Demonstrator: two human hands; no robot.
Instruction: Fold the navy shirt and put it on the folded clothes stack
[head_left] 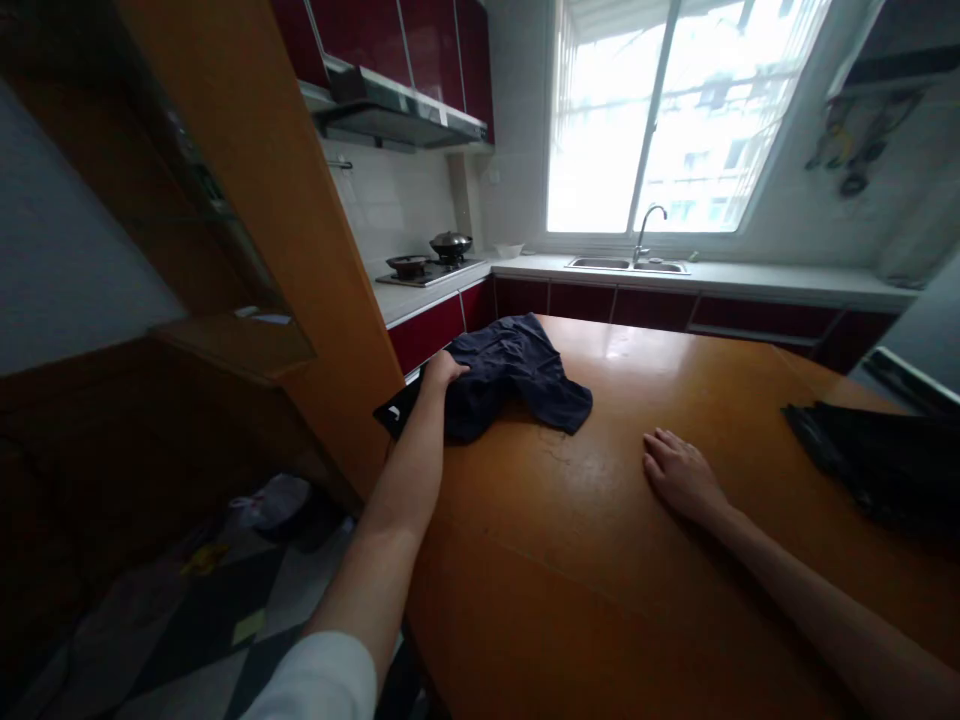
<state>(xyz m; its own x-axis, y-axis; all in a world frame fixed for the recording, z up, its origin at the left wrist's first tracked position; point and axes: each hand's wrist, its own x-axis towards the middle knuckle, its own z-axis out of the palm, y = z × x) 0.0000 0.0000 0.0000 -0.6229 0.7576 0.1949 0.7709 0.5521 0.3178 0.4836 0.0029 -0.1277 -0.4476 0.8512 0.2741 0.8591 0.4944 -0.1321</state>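
Over on the far left, a wooden partition (330,200) rises beside the checkered floor (292,590), where a plastic bag (281,500) lies in shadow. Past it I can see the hob (427,272) under the range hood (409,115), with a lidded pan (451,240) on it. Nearer me, the person's left hand (445,370) is closed on the left part of a dark garment (517,370), thumb on top of the cloth. The garment lies rumpled at the far left edge of the wooden table (600,580), a white mark (394,411) showing on its left corner. A few loose threads (555,446) lie just in front of it. Behind, a sink (630,267) and faucet (642,240) sit below the bright window (600,140). The right hand (682,475) rests palm down on the tabletop, empty, fingers loosely extended, well apart from the garment. Farther right lies a pile of black material (885,455).
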